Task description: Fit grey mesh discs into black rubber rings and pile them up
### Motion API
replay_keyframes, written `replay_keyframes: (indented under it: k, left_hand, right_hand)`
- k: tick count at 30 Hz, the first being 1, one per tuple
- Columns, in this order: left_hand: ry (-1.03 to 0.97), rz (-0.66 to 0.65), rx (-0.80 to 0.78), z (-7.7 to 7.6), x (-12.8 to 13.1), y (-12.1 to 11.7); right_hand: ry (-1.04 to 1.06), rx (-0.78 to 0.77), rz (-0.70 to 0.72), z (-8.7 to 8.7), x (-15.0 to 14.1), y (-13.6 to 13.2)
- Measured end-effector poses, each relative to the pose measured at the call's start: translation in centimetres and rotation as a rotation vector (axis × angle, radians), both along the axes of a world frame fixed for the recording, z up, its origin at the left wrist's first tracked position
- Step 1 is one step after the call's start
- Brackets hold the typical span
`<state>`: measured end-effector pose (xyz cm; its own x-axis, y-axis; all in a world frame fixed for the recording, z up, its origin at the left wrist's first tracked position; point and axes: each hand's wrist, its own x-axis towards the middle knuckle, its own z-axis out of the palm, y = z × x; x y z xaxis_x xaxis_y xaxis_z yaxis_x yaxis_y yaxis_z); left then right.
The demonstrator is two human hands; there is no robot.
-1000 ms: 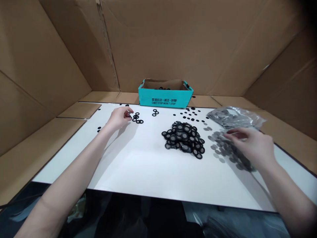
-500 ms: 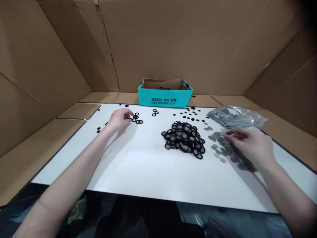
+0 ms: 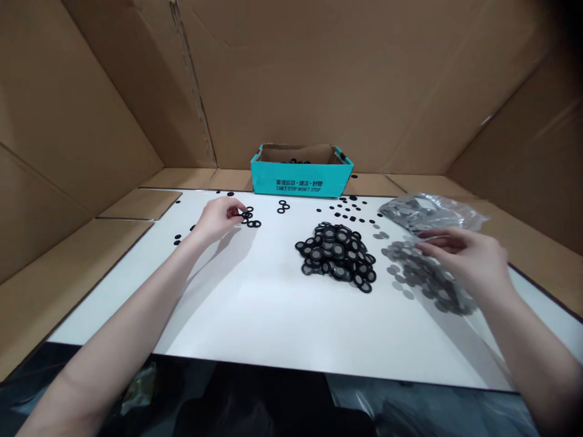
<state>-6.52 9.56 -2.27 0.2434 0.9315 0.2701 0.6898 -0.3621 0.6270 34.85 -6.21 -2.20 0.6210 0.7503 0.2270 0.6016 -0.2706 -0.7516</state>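
My left hand (image 3: 222, 217) is at the far left of the white table, its fingertips closed on a black ring (image 3: 246, 215). A few more black rings (image 3: 255, 224) lie just beside the fingertips. On the right, my right hand (image 3: 469, 255) hovers above a spread pile of thin grey discs (image 3: 416, 267). Its thumb and forefinger are drawn together; whatever is between them is too small to make out. Between the hands rises a heap of black rings with grey centres (image 3: 337, 252).
A turquoise box (image 3: 300, 179) with black pieces inside stands at the back. Clear plastic bag (image 3: 428, 212) of grey discs lies at the back right. Small black discs (image 3: 348, 209) are scattered behind the heap. Cardboard walls (image 3: 319, 79) enclose the table.
My left fingertips have closed on a black ring in the small cluster. My right hand has shifted slightly over the grey discs. The view has moved a little.
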Motion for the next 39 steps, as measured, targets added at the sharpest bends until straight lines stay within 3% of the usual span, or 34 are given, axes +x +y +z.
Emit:
replay_keyframes:
  k: [5, 10, 14, 23, 31, 39]
  left_hand:
    - [-0.175, -0.106, -0.097, 0.8, 1.9, -1.5]
    - [-0.343, -0.275, -0.163, 1.4, 5.3, -4.5]
    - [-0.593, -0.447, -0.216, 1.7, 7.2, -6.6]
    - [-0.760, -0.531, -0.387, 2.0, 7.3, -7.7]
    - [-0.723, -0.490, -0.209, 1.1, 7.3, -8.1]
    - [-0.681, -0.463, -0.160, 1.0, 7.3, -9.0]
  right_hand:
    - [0.193, 0.151, 0.218, 0.8, -3.1, 0.8]
    - [0.289, 0.256, 0.469, 1.2, -9.2, 2.0]
    - [0.364, 0.379, 0.685, 1.3, -13.4, 2.2]
    - [0.310, 0.446, 0.670, 1.5, -15.0, 2.5]
    - [0.182, 0.504, 0.707, 1.3, -16.0, 3.0]
    - [0.364, 0.445, 0.755, -0.1, -15.8, 2.8]
